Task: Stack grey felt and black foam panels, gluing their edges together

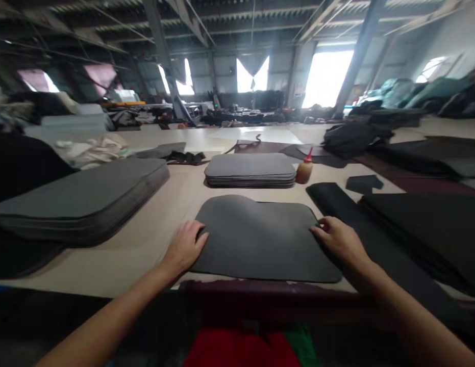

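Observation:
A dark grey sheet with rounded corners (260,242) lies flat at the table's front edge. My left hand (186,243) grips its left edge between thumb and fingers. On the opposite side, my right hand (339,238) pinches the right edge near the upper corner. Behind the sheet is a neat stack of grey panels (249,171). A bottle with a red nozzle (304,171) stands beside that stack, on its right.
A thick pile of grey panels (84,196) sits on the left of the table (133,262). Dark sheets (432,229) are stacked at the right, beside a long black strip (348,214). Bunched dark fabric (352,137) lies farther back.

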The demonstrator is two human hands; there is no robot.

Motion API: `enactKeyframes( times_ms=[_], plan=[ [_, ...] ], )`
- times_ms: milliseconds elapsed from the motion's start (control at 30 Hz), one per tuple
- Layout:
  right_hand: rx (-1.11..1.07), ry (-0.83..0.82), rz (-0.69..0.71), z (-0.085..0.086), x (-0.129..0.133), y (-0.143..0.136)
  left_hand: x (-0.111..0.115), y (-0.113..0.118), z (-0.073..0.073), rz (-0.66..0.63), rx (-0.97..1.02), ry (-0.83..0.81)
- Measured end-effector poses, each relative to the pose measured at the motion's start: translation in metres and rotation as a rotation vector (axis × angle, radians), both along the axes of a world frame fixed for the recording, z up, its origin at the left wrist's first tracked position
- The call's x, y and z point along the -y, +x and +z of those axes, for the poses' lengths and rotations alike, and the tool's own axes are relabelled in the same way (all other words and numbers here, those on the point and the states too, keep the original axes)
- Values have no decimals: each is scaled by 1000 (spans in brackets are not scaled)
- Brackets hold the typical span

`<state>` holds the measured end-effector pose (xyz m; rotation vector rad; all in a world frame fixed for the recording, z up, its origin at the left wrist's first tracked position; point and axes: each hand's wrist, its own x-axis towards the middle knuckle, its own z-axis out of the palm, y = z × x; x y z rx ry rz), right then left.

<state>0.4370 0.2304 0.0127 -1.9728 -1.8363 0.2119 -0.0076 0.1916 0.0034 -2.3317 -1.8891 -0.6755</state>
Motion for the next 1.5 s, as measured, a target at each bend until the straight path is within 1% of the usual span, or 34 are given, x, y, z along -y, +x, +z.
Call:
enactKeyframes(
  times_ms=[67,133,200,267,333,467,567,733,1000,1133,1333,1500],
  plan=[
    [-112,16,-37,13,-1,5,-3,-1,-2,1,-10,-1],
    [-191,82,-90,29,-4,10,-5,-2,-3,4,-24,1],
    [-195,132,-103,42,-11,15,-5,-2,-3,14,-31,6],
    [-171,91,-72,49,-23,17,-5,-1,-3,25,-32,12],
    [-155,-7,-13,46,-39,16,-4,-1,-3,31,-33,16],
    [-175,-154,57,29,-71,12,-5,-2,-5,22,-34,17],
    [-204,-201,59,19,-88,11,-5,-2,-5,16,-31,24],
    [-229,-278,45,16,-105,10,-4,-3,-3,10,-35,15],
    [-217,-351,21,22,-115,7,-4,-3,-5,3,-38,37],
    [-211,-349,19,25,-115,4,-4,-3,-4,2,-32,34],
    [-215,-243,56,20,-107,2,-5,-4,-6,7,-32,51],
    [-221,-137,46,15,-104,6,-5,-3,-6,2,-31,59]
  ],
)
